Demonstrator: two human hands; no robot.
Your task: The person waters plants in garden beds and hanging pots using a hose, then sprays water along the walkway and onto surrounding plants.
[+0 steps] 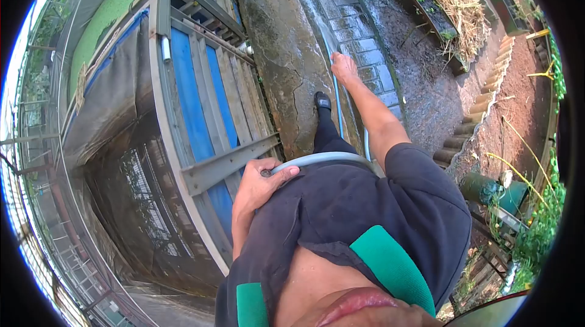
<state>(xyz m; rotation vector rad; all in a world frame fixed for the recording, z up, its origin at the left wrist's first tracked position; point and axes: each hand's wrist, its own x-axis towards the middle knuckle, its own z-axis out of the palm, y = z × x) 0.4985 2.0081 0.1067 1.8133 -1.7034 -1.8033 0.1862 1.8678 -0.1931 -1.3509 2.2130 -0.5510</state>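
Note:
My left hand is wrapped round the end of a pale blue-grey hose at waist height, with the thumb lying along it. From there the hose curves across the front of my dark shirt to my right side. Out ahead, my right hand is closed, fingers curled, where a light blue length of hose runs over the walkway. The fingertips touch or nearly touch this hose; how firmly they grip it is hard to see.
A wet concrete strip and brick paving run ahead. Left stand a wooden slatted frame and a dark lined water tank. Right are a planter with straw, curved roof tiles and a green container. One black shoe shows.

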